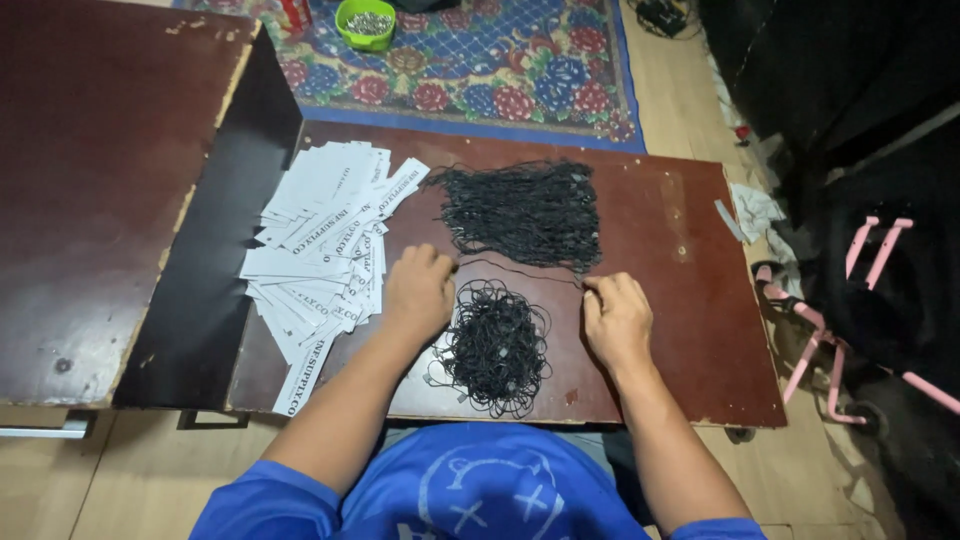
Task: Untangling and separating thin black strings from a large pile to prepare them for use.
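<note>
Two bare hands are rested on a low brown table [690,330], and a single black cord [520,268] is stretched between them, seemingly so that one strand can be drawn clear of the rest. The left hand [420,290] is curled almost shut with its knuckles upward, and one end of the cord appears to be pinched under its fingertips, though the grip itself is hidden beneath the hand. The right hand [617,315] is likewise closed down, thumb and forefinger pressed together on the other end of the cord at the table surface. A loose, tangled pile of black loops [497,345] is kept between the forearms, close to the body, while a flatter, straighter bundle of black cords [525,210] is laid just beyond the hands, probably so that the two lots are kept apart. A fanned stack of white paper tags [320,245] is spread at the left of the table, touching the left hand's outer side. Small pale pieces in the piles cannot be made out clearly. A green bowl [366,22] on the flowered rug [500,70] is cut off at the top, and its grey contents are too small to identify. A pink frame [850,300] at the right is largely lost in shadow.
</note>
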